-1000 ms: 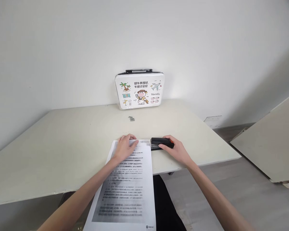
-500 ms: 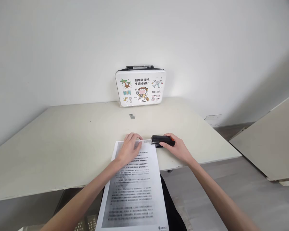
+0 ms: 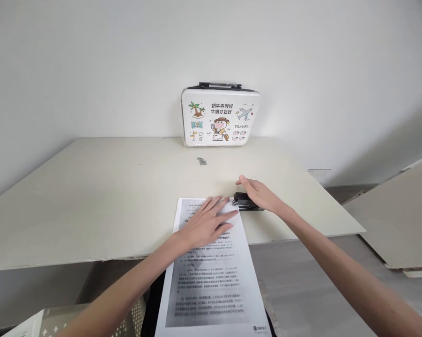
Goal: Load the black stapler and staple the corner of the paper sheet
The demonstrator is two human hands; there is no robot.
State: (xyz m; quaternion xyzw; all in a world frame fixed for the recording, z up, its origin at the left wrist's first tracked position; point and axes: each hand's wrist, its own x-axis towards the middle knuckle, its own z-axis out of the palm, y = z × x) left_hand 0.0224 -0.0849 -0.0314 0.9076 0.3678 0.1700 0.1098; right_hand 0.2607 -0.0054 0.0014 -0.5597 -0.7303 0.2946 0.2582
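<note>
With 12 o'clock straight away from the person, the stapler (image 3: 243, 199) lies on the table (image 3: 91, 196) at about 1 o'clock on the printed paper (image 3: 207, 283), its nose right at the far right-hand corner. Its long axis runs close to 9–3 o'clock, the nose pointing between 9 and 10 and the rear toward 3 to 4. The paper's long axis is nearly 12–6, top edge toward 12, and its near end reaches past the table's edge.

The left hand (image 3: 210, 224) is laid flat on the paper, fingers spread toward 1 to 2 o'clock; its grip is released, steadying by touch alone. The right hand (image 3: 258, 193) is over the rear half of the stapler, fingertips at 10 to 11 o'clock and clear of it. Whether its grip has any hold, or the palm bears down, I cannot tell, since the hand covers that part.

As I judge it, lining up the corner with the stapler is done, and pressing the staple home is either under way or left; no finished staple can be made out. Well apart toward 12 lie a few grey staple strips (image 3: 201, 161), with the white case (image 3: 219, 117) standing beyond them near the wall.
</note>
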